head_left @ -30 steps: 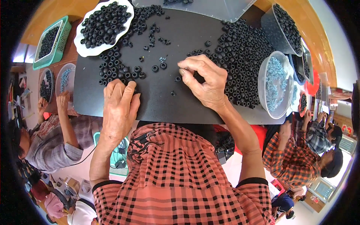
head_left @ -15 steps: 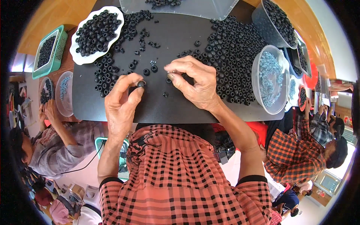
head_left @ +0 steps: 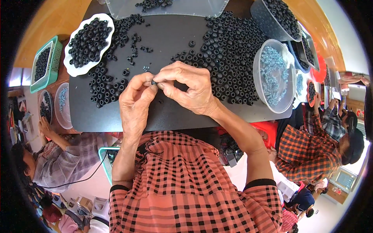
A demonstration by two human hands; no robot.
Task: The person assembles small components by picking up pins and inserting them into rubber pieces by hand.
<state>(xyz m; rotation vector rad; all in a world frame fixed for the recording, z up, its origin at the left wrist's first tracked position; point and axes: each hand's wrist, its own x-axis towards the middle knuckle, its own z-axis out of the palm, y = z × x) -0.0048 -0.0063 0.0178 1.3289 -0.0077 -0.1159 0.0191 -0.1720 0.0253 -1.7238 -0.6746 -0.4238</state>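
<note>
My left hand [head_left: 135, 104] and my right hand [head_left: 185, 88] meet over the black mat [head_left: 171, 39], fingertips pinched together on one small black ring-shaped part [head_left: 154, 82]. A large heap of the same black rings [head_left: 229, 54] lies on the mat to the right of my hands. A smaller scatter of black rings [head_left: 105, 87] lies to the left. A clear round tub of small silvery metal parts [head_left: 274, 75] stands at the mat's right edge.
A white scalloped dish of black rings [head_left: 87, 43] sits at the upper left, a clear tray [head_left: 171, 7] at the top, a green basket [head_left: 43, 64] further left, a grey bowl of rings [head_left: 278, 15] upper right. Other people sit low left [head_left: 58, 163] and right [head_left: 311, 147].
My hands lifted off the mat and came together; the left hand picked up a ring and now both pinch it between the fingertips.
</note>
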